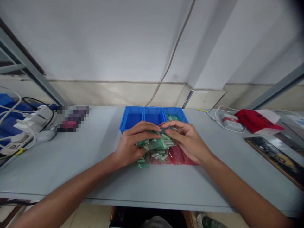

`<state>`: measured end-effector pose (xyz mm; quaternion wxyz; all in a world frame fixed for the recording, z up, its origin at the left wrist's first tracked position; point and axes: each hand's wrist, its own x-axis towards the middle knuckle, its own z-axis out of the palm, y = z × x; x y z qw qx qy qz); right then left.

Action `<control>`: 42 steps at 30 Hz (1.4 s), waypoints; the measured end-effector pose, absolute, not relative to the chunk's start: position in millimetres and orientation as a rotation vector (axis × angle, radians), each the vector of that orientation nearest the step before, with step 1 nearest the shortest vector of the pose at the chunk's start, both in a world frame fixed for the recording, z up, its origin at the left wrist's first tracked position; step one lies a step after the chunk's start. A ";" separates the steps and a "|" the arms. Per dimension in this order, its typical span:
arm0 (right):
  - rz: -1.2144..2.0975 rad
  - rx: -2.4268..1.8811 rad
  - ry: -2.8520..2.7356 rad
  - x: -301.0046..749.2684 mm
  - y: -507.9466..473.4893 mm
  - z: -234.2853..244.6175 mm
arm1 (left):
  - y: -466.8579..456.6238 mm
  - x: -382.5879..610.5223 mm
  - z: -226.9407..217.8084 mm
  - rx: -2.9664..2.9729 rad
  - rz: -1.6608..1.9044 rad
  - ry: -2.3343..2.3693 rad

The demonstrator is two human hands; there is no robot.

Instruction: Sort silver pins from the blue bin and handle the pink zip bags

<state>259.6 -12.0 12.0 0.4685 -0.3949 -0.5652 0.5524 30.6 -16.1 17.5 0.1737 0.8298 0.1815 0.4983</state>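
A clear plastic bag of small green and metallic parts is held up between my two hands, just in front of the blue bins. My left hand grips its left side, fingers bent over the top. From the right, my right hand pinches the upper edge with thumb and fingers. Beneath lie another clear bag of similar parts and a red plastic bag, both partly covered. Of the three joined blue bins, the left bin and middle bin show bare floors; the right bin contains green pieces.
White chargers and a power strip with tangled cables crowd the left end, beside a grey mouse. To the right are a phone, a red packet and a small white box. The wall stands behind the table.
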 end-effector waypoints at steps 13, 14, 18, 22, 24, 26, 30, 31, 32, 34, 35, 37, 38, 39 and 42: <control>1.281 -0.777 -1.539 255.8 -20.4 20.0 | -22.2 32.9 19.4 1.961 1.435 1.101; 1.191 -0.862 -1.582 255.4 -21.3 18.6 | -22.0 33.1 19.7 1.900 1.406 1.106; 0.904 -1.065 -1.691 253.6 -22.8 15.3 | -20.1 34.1 18.8 1.810 1.298 1.064; 0.779 -1.110 -1.774 253.9 -22.6 18.6 | -18.4 34.7 17.8 1.810 1.266 1.034; 0.777 -1.111 -1.829 254.9 -22.5 20.5 | -17.7 34.2 18.4 1.785 1.223 1.024; 0.787 -1.111 -1.851 255.6 -22.2 21.5 | -17.2 33.6 19.6 1.739 1.193 1.029; 0.658 -1.049 -1.914 254.8 -20.7 20.7 | -16.8 33.2 20.5 1.722 1.175 1.020; 0.613 -1.002 -1.943 254.2 -20.4 20.2 | -16.9 33.4 19.9 1.739 1.162 1.004; 0.579 -0.954 -1.970 253.5 -20.2 19.6 | -17.2 33.8 18.9 1.760 1.144 0.987; 0.552 -0.894 -2.011 252.3 -19.9 18.1 | -18.0 34.8 16.3 1.804 1.112 0.966; 0.560 -0.886 -2.020 251.7 -19.9 17.3 | -18.4 35.3 14.8 1.823 1.096 0.961; 0.593 -0.900 -2.013 250.4 -20.1 15.2 | -18.9 36.2 12.1 1.849 1.088 0.953; 0.610 -0.915 -1.995 249.6 -20.3 13.9 | -18.8 36.6 10.9 1.854 1.096 0.945; 0.624 -0.933 -1.971 248.7 -20.5 12.6 | -18.4 36.9 9.5 1.857 1.105 0.933; 0.642 -0.968 -1.928 246.1 -21.2 8.8 | -15.3 36.9 4.3 1.868 1.128 0.914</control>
